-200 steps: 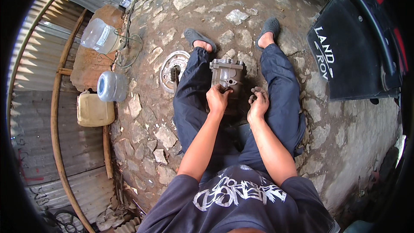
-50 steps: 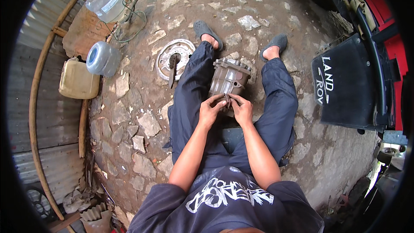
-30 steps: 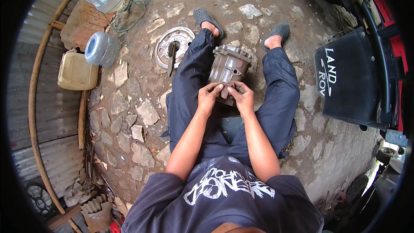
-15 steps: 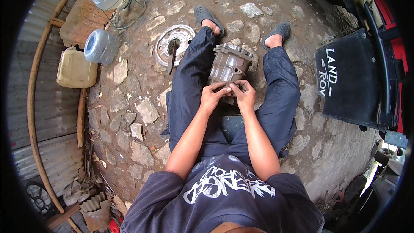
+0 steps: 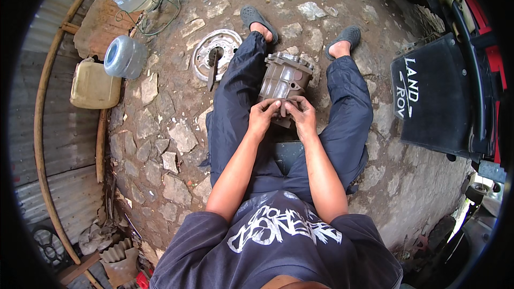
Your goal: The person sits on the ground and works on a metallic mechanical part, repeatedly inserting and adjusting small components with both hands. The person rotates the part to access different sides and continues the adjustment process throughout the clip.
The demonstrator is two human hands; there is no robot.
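Note:
A grey metal gear housing with a bolted flange stands on the stones between my legs. Over its near end my left hand and my right hand come close together, thumbs and fingers pinched. Whatever lies between the fingertips is too small and dark against the housing to make out. Both hands seem to touch or hover just at the housing's near edge; the exact contact is hidden. Beneath my forearms the dark seat shows between my thighs.
Left of my leg a white wheel rim lies with a dark bar-like tool across it. Further left are a yellowish jerrycan, clear plastic jugs and a metal sheet wall. A vehicle's black mudflap hangs at the right.
My fingertips have shifted slightly, the thumbs now pointing upward and a little apart over the housing's near end. The housing and everything around it stay in place.

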